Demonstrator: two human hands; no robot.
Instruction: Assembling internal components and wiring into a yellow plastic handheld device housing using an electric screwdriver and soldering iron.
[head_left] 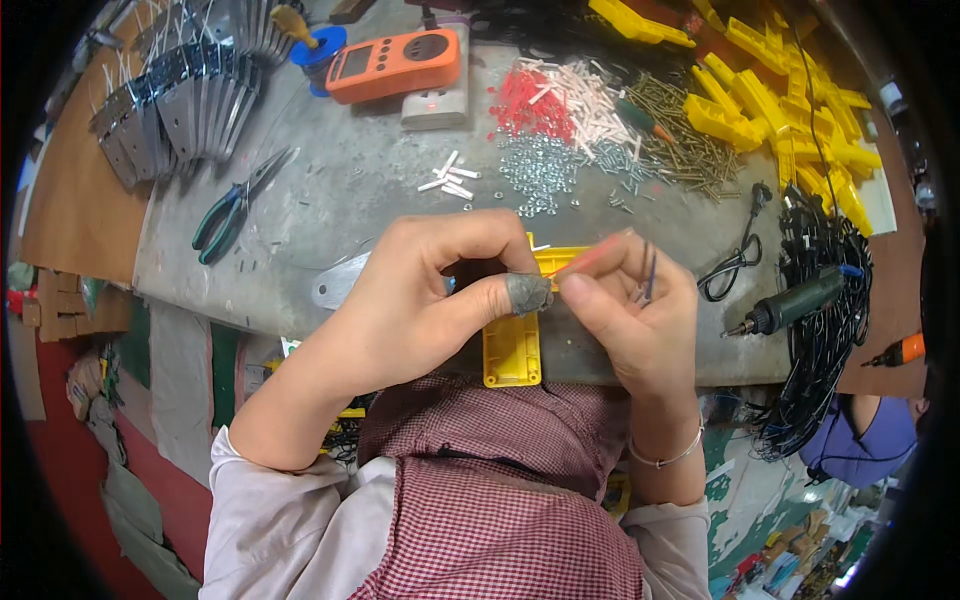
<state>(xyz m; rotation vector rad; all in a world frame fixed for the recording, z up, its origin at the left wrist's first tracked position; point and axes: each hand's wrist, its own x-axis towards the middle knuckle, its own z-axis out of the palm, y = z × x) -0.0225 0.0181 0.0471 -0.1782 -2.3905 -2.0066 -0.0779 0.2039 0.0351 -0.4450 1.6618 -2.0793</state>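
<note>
My left hand (430, 300) is closed in a pinch over the work, its thumb wrapped in a grey covering. What its fingertips hold is hidden. My right hand (640, 315) pinches a thin red wire (590, 258) between thumb and forefinger, close to the left thumb tip. A dark thin strand (650, 272) also shows among the right fingers. Beneath both hands lies a yellow plastic housing (512, 360), partly covered by them. A flat metal blade-like plate (338, 284) sticks out from behind my left hand.
Green-handled pliers (225, 220) lie left of a small pile of white tubes (450, 178). An orange meter (395, 65), nuts (535, 165), brass screws (690, 130) and yellow housings (770, 110) sit farther back. A dark green power screwdriver (795, 303) and black cables (825, 350) are at right.
</note>
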